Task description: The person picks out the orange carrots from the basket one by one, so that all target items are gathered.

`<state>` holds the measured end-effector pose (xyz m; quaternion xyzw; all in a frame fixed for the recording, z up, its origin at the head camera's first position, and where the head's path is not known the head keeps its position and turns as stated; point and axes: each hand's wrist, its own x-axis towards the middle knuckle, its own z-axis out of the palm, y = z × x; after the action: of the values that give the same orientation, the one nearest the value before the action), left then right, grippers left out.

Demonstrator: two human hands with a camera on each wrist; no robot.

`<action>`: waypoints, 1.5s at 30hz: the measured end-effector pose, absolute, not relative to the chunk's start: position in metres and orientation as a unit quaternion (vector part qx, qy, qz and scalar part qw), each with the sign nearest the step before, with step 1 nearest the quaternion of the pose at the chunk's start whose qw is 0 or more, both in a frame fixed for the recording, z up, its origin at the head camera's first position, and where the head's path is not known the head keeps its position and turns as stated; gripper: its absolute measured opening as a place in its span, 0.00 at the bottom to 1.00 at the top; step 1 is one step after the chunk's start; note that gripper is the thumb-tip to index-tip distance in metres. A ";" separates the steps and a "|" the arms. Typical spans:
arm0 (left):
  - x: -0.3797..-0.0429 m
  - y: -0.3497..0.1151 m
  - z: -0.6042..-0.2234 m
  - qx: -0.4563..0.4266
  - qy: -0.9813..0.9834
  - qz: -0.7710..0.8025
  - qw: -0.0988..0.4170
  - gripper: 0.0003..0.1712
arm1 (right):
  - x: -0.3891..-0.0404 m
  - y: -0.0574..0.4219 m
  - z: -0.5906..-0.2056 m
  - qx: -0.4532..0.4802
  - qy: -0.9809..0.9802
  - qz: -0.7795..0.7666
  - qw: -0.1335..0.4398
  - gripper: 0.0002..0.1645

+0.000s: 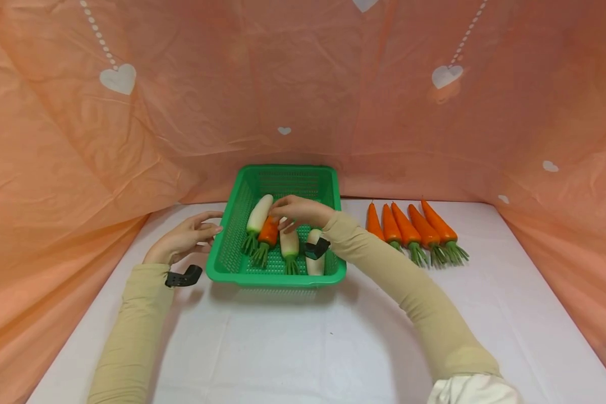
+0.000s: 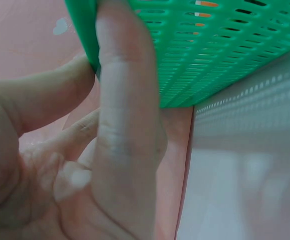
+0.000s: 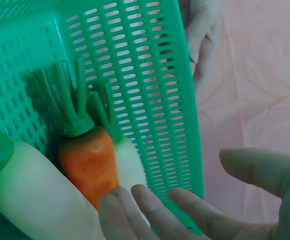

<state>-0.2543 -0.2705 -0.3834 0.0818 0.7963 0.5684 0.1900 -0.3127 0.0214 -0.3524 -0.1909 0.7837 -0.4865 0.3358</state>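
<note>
A green plastic basket point(image 1: 278, 279) holds several root vegetables. Inside lie a white radish point(image 1: 260, 212) on the left, an orange carrot point(image 1: 269, 231) beside it, a second radish point(image 1: 289, 243) in the middle and another point(image 1: 315, 266) on the right, partly hidden by the right wrist camera. My right hand point(image 1: 303, 212) is over the basket, its thumb spread away from the fingers; in the right wrist view its fingertips point(image 3: 149, 197) are at the carrot point(image 3: 91, 162), pinching nothing. My left hand point(image 1: 184, 238) touches the basket's left rim from outside, thumb and fingers loosely extended.
Several carrots point(image 1: 406, 227) lie in a row on the white table point(image 1: 283, 348), right of the basket, leafy stubs toward me. Behind and at both sides hangs an orange-pink cloth point(image 1: 303, 84) with white hearts. My right forearm passes over the table near the carrots.
</note>
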 end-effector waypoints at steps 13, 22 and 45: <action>-0.255 -0.270 -0.383 0.080 0.797 0.568 0.189 0.35 | -0.309 0.012 -0.359 -0.132 0.797 -0.484 0.337 0.31; -0.255 -0.270 -0.381 0.079 0.800 0.564 0.188 0.35 | -0.309 0.012 -0.354 -0.093 0.813 -0.469 0.332 0.41; -0.254 -0.268 -0.383 0.079 0.797 0.567 0.193 0.34 | -0.322 -0.008 -0.374 0.019 0.718 -0.554 0.421 0.47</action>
<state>-0.2544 -0.2682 -0.3831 0.0789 0.7967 0.5672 0.1932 -0.3217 -0.0075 -0.3744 0.0185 0.7178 -0.5540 0.4212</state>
